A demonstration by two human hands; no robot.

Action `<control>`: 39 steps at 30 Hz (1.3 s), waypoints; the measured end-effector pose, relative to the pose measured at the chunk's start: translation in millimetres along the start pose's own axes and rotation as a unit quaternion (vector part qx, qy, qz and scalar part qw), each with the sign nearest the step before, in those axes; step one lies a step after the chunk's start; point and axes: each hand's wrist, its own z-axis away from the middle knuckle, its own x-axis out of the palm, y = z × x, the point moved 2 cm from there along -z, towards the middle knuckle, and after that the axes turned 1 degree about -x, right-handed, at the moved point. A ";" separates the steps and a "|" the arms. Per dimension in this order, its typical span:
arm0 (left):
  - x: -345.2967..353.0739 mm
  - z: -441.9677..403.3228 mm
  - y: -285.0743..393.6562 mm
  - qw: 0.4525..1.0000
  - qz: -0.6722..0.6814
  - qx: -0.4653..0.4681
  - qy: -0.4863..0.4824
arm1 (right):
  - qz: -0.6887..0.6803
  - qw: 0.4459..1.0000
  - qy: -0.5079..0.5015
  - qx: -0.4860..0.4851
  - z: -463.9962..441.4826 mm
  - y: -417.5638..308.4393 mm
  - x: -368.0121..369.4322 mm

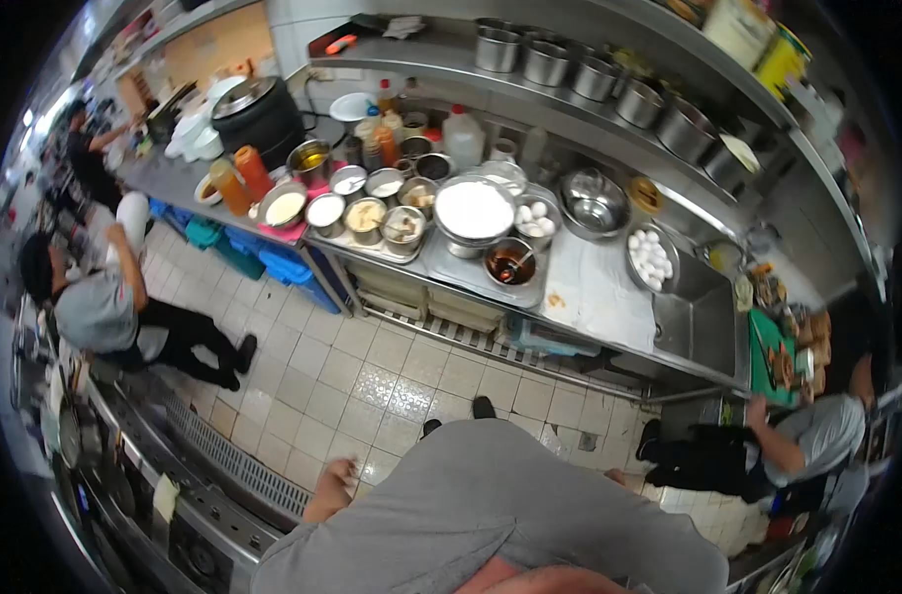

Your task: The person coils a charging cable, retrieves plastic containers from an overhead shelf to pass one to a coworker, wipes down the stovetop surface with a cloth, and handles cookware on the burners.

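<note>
My left hand (339,473) hangs beside my grey shirt over the tiled floor, its fingers loosely bent and slightly apart, with nothing visible in it. Only a sliver of my right hand (617,477) shows at the other side of the shirt; its fingers are hidden. Neither hand touches the steel counter in front. On that counter stand a large bowl of white contents (474,209), a pot of dark sauce with a utensil in it (509,262), a bowl of white eggs (652,259) and an empty-looking metal bowl (595,202).
A co-worker (100,312) stands at the left, another (807,441) at the right by a green cutting board (769,346). Sauce bottles (254,170) and a black pot (257,119) stand on the left counter. A sink (703,322) is at the right, a stove edge (189,495) lower left.
</note>
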 end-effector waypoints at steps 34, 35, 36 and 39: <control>690.2 100.5 199.6 0.279 0.736 -0.506 0.353 | 0.629 0.144 -0.228 -0.729 170.3 -768.3 324.7; 716.3 63.9 213.8 0.383 0.682 -0.499 0.372 | 0.641 0.118 -0.231 -0.722 172.4 -768.8 333.5; 680.9 82.5 245.9 0.588 0.597 -0.467 0.282 | 0.653 0.103 -0.235 -0.713 173.9 -768.3 341.5; 624.4 59.7 261.6 0.341 0.822 -0.375 0.259 | 0.679 0.063 -0.240 -0.691 194.8 -753.3 368.2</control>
